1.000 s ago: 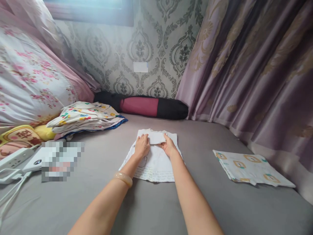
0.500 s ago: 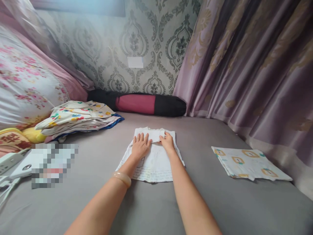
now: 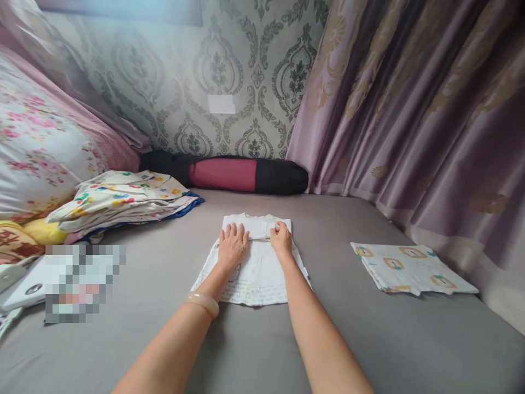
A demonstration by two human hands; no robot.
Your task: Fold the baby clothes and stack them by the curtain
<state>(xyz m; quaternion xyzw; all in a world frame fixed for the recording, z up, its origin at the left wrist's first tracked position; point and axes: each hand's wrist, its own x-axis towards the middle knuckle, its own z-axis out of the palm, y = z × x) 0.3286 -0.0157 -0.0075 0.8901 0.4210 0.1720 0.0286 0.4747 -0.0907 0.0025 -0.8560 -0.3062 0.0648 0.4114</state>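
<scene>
A small white shirt with faint printed lines lies spread on the grey bed sheet. One of its sleeves is laid across the upper part, below the neckline. My left hand rests flat on the sleeve's left part, fingers spread, a pale bangle round that wrist. At the sleeve's right end, my right hand has its fingers closed on the cuff. The fingers hide part of the cuff.
A folded patterned cloth lies to the right. At left are piled clothes, a floral pillow and a white device beside a blurred-out patch. A black-and-maroon roll lies along the wall, near a purple curtain.
My right hand's fingers have curled more over the cuff, with the sleeve still laid across the shirt. My left hand stays flat. The view has shifted slightly.
</scene>
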